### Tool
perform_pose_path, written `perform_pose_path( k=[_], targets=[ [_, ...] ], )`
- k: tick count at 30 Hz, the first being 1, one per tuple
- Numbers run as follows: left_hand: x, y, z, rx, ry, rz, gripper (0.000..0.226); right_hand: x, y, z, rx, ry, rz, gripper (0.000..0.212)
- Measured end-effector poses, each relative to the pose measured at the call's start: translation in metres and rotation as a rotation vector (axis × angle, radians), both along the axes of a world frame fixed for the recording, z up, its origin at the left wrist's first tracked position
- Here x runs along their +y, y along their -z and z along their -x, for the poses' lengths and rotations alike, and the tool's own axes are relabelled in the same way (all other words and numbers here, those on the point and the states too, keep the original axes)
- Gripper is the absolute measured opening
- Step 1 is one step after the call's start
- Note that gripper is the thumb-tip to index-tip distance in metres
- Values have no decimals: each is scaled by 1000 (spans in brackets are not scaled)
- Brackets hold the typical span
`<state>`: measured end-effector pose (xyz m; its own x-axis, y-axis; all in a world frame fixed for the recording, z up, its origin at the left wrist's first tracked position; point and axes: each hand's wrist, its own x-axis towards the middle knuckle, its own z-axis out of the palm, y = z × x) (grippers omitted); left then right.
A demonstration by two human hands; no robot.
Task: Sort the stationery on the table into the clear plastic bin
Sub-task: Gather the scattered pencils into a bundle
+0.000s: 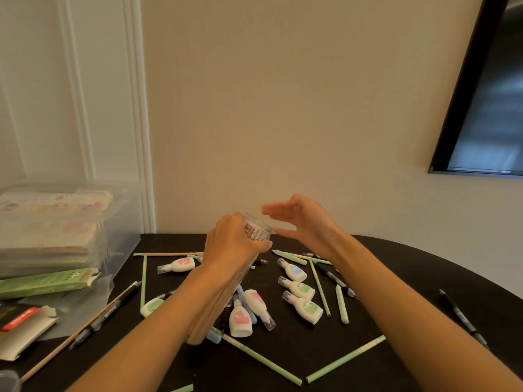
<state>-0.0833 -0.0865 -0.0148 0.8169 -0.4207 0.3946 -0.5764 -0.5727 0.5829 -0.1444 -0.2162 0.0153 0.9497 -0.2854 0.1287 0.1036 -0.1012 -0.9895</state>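
My left hand [229, 244] grips an upright bundle of wooden pencils [210, 312] whose top sits in clear printed plastic [256, 230]. To its right, my right hand [300, 219] hovers with fingers spread, close to the clear top and holding nothing. The clear plastic bin [124, 219] stands at the table's left edge, holding a stack of patterned pads [53, 205]. Spread over the black table [396, 267] are white correction-tape dispensers [302, 306], green pencils [346, 359] and black pens [464, 321].
A green carton [48, 281] and a grey carton with a red label [25, 326] lie at the left, in front of the bin. A dark framed screen [486, 108] hangs on the wall to the right. The table's far edge curves round on the right.
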Motion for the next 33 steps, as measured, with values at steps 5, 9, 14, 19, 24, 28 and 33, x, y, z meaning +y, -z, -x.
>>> perform_pose_path(
  k=[5, 9, 14, 19, 24, 28, 33],
  targets=[
    [9, -5, 1, 3, -27, 244, 59, -9, 18, 2, 111, -104, 63, 52],
    [13, -15, 1, 14, 11, 546, 49, 10, 22, 1, 162, -290, 332, 71],
    [23, -16, 2, 201, 52, 750, 46, 49, 30, -18, -8, -90, 512, 70],
    [49, 6, -12, 221, 30, 552, 56, 68, 48, -34, -53, 39, 608, 61],
    [91, 28, -35, 224, -268, 220, 49, 77, 64, -50, 19, 168, 835, 61],
    [127, 47, -62, 164, -428, -413, 29, 81, 74, -62, 52, 176, 874, 59],
    [154, 88, -84, 193, -386, -646, 30, 83, 87, -71, 75, 145, 1056, 66]
  ],
)
